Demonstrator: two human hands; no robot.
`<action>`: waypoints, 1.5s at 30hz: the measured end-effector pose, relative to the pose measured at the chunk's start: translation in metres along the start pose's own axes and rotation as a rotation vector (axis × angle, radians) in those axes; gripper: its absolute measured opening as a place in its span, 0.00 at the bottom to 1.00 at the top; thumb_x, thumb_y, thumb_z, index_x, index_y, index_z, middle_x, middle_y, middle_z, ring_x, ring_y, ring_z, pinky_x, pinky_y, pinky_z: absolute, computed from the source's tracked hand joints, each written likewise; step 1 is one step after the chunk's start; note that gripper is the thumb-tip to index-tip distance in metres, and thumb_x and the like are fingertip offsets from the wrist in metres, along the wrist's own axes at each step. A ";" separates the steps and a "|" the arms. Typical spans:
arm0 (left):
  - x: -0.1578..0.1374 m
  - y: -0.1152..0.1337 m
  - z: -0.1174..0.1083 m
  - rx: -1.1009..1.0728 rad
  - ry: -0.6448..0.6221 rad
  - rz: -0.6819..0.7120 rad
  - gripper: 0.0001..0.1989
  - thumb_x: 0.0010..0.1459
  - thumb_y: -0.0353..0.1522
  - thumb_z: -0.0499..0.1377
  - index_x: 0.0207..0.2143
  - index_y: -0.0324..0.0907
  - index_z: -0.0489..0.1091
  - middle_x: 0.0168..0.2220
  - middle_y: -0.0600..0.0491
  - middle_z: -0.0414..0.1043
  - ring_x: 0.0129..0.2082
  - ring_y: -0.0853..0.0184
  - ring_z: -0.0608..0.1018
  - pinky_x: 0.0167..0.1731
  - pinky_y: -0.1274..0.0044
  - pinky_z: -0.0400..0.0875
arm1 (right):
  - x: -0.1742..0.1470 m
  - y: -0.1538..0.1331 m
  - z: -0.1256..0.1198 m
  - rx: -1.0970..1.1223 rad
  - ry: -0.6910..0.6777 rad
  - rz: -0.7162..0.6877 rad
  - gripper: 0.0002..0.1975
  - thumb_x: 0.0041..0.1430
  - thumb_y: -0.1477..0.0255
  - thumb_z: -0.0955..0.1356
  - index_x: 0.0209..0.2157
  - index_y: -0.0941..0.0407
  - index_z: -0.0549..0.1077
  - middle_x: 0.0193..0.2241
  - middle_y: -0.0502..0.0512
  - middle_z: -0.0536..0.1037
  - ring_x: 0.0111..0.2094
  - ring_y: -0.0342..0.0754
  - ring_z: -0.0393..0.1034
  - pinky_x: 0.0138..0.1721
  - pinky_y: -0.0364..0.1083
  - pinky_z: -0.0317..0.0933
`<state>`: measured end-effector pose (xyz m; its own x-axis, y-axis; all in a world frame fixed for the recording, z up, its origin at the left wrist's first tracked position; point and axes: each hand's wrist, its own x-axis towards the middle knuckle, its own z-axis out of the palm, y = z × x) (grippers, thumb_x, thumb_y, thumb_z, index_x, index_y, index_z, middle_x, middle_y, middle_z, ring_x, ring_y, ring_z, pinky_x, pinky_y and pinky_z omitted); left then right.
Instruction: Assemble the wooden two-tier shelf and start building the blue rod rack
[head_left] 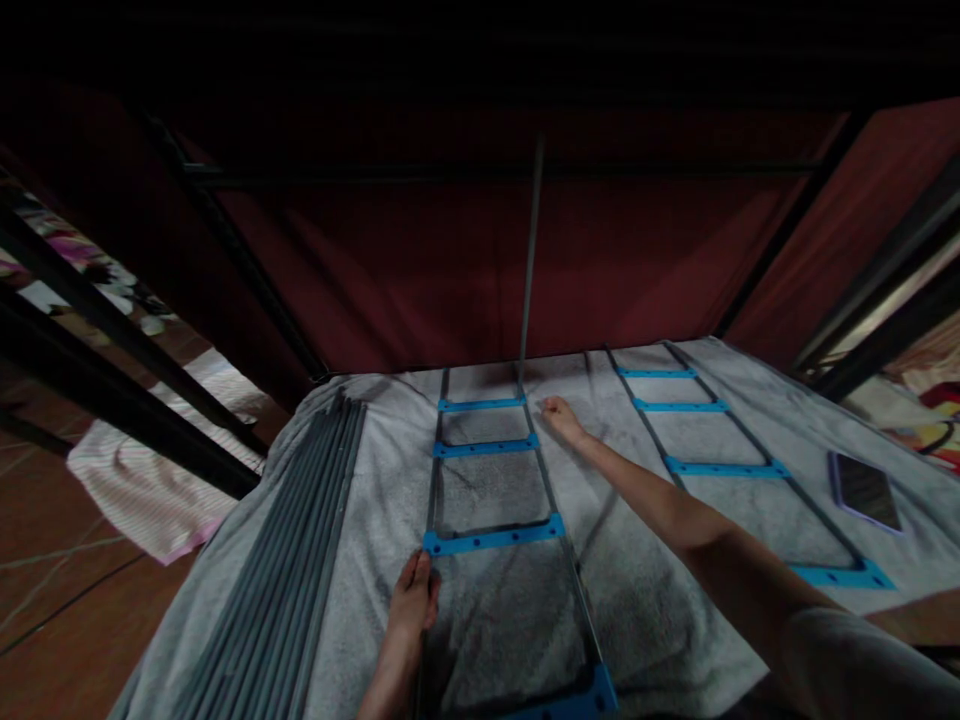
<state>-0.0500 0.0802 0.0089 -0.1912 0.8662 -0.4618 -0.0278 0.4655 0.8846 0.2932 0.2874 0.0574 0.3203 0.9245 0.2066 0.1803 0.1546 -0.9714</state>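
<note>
A ladder-like frame of grey poles and blue crosspieces lies on a grey blanket in front of me. My left hand is closed around its left pole, just below a blue crosspiece's corner. My right hand is curled into a fist beside the frame's right pole, apart from it, with nothing seen sticking out. A thin grey pole rises upright from the frame's far right corner. To the right lies a second similar frame, with blue crosspieces between its poles.
Several loose grey poles lie side by side at the left of the blanket. A phone rests on the right. Dark metal bars and a red cloth enclose the far side and edges.
</note>
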 end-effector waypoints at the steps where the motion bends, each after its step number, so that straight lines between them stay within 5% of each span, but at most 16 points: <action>1: 0.000 -0.001 0.001 -0.002 0.001 -0.001 0.36 0.43 0.65 0.58 0.35 0.43 0.64 0.14 0.64 0.55 0.10 0.76 0.55 0.13 0.80 0.45 | -0.020 0.009 -0.007 -0.036 0.003 0.019 0.05 0.41 0.72 0.68 0.21 0.53 0.66 0.20 0.44 0.66 0.27 0.45 0.62 0.35 0.45 0.64; 5: 0.003 -0.006 0.002 -0.013 0.016 0.020 0.38 0.42 0.64 0.59 0.40 0.43 0.64 0.14 0.64 0.57 0.11 0.75 0.55 0.13 0.80 0.46 | -0.102 0.050 -0.033 -0.151 0.004 0.052 0.08 0.43 0.74 0.67 0.30 0.54 0.74 0.30 0.50 0.74 0.33 0.48 0.69 0.45 0.50 0.68; 8: 0.005 -0.009 0.000 0.046 0.004 0.078 0.36 0.51 0.59 0.57 0.51 0.41 0.64 0.17 0.63 0.62 0.11 0.73 0.58 0.14 0.80 0.50 | -0.152 0.077 -0.049 -0.316 -0.042 -0.113 0.15 0.50 0.74 0.65 0.39 0.54 0.77 0.42 0.58 0.76 0.46 0.52 0.73 0.54 0.55 0.67; 11: 0.008 -0.009 -0.003 0.273 0.030 0.154 0.30 0.61 0.47 0.53 0.58 0.37 0.63 0.19 0.59 0.67 0.14 0.67 0.66 0.17 0.76 0.60 | -0.184 0.091 -0.058 -0.429 -0.078 -0.229 0.18 0.57 0.74 0.63 0.46 0.54 0.77 0.49 0.61 0.76 0.54 0.54 0.71 0.59 0.56 0.65; 13: 0.010 -0.006 -0.006 0.496 0.080 0.249 0.23 0.63 0.39 0.52 0.56 0.37 0.67 0.27 0.51 0.76 0.25 0.62 0.78 0.27 0.74 0.70 | -0.196 0.092 -0.059 -0.512 -0.097 -0.263 0.18 0.60 0.74 0.62 0.49 0.54 0.77 0.52 0.61 0.75 0.56 0.54 0.70 0.60 0.57 0.65; 16: 0.008 -0.001 -0.009 0.802 0.164 0.374 0.18 0.63 0.32 0.53 0.53 0.38 0.72 0.47 0.41 0.79 0.47 0.57 0.81 0.46 0.71 0.73 | -0.204 0.085 -0.057 -0.633 -0.113 -0.299 0.19 0.66 0.72 0.61 0.54 0.53 0.75 0.54 0.60 0.75 0.57 0.55 0.69 0.60 0.57 0.65; 20: 0.003 0.000 -0.009 0.976 0.226 0.387 0.20 0.65 0.31 0.52 0.56 0.37 0.71 0.55 0.39 0.76 0.52 0.57 0.80 0.53 0.70 0.71 | -0.208 0.076 -0.055 -0.774 -0.163 -0.351 0.20 0.71 0.67 0.60 0.60 0.52 0.70 0.56 0.60 0.74 0.57 0.55 0.69 0.58 0.57 0.65; 26: 0.008 0.000 -0.022 0.957 0.218 0.477 0.18 0.66 0.34 0.51 0.52 0.38 0.75 0.50 0.43 0.78 0.51 0.59 0.80 0.53 0.71 0.71 | -0.213 0.082 -0.057 -0.939 -0.199 -0.443 0.20 0.72 0.66 0.59 0.60 0.50 0.71 0.57 0.61 0.73 0.57 0.57 0.68 0.55 0.58 0.65; 32: 0.007 0.014 -0.077 1.225 0.590 0.537 0.20 0.68 0.33 0.48 0.50 0.35 0.76 0.44 0.41 0.77 0.45 0.56 0.77 0.47 0.69 0.70 | -0.213 0.087 -0.062 -1.045 -0.277 -0.546 0.20 0.71 0.72 0.58 0.56 0.50 0.74 0.58 0.60 0.74 0.59 0.59 0.65 0.56 0.60 0.62; 37: 0.004 0.012 -0.112 1.436 0.751 0.494 0.21 0.68 0.30 0.45 0.49 0.33 0.76 0.42 0.39 0.74 0.43 0.53 0.74 0.43 0.67 0.67 | -0.212 0.086 -0.061 -1.034 -0.219 -0.472 0.20 0.71 0.71 0.57 0.59 0.52 0.71 0.57 0.60 0.73 0.56 0.56 0.68 0.56 0.57 0.62; 45: 0.003 0.008 -0.111 1.502 0.737 0.451 0.20 0.68 0.30 0.45 0.49 0.32 0.74 0.41 0.40 0.71 0.43 0.53 0.73 0.42 0.68 0.65 | -0.212 0.084 -0.060 -1.013 -0.217 -0.439 0.19 0.71 0.71 0.57 0.58 0.52 0.70 0.57 0.60 0.73 0.55 0.55 0.68 0.56 0.56 0.61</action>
<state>-0.1596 0.0664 0.0223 -0.3099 0.9061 0.2880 0.9314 0.3502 -0.0996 0.2960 0.0838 -0.0607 -0.1074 0.9159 0.3869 0.9417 0.2185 -0.2559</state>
